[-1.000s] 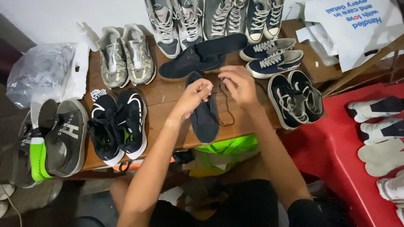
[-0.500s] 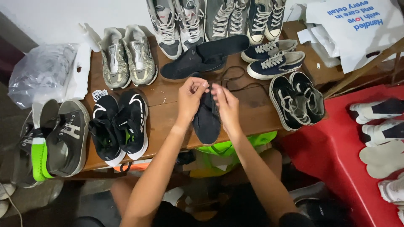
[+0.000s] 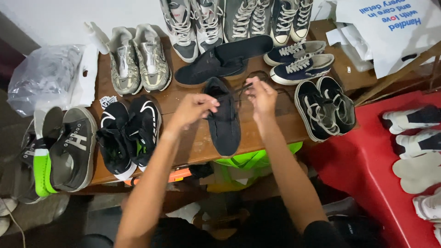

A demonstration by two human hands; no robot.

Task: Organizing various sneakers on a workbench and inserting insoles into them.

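A dark navy low shoe (image 3: 225,124) lies on the brown wooden table (image 3: 183,98), toe towards me. My left hand (image 3: 193,109) pinches one end of its black lace (image 3: 234,92) just left of the shoe's throat. At the throat's right, my right hand (image 3: 261,95) grips the other part of the same lace, which is stretched between the two hands above the shoe. The matching dark shoe (image 3: 223,59) lies sideways just beyond.
Several pairs ring the shoe: black trainers (image 3: 128,133), silver trainers (image 3: 135,57), navy canvas shoes (image 3: 298,62), black shoes with pale laces (image 3: 324,108). Grey shoes (image 3: 69,147) at the left edge. A red surface (image 3: 367,174) with white shoes at right. Clear plastic bag (image 3: 43,76) far left.
My hands were close together over the shoe's throat; they have drawn apart, pulling the lace taut between them. The shoe has stayed where it was.
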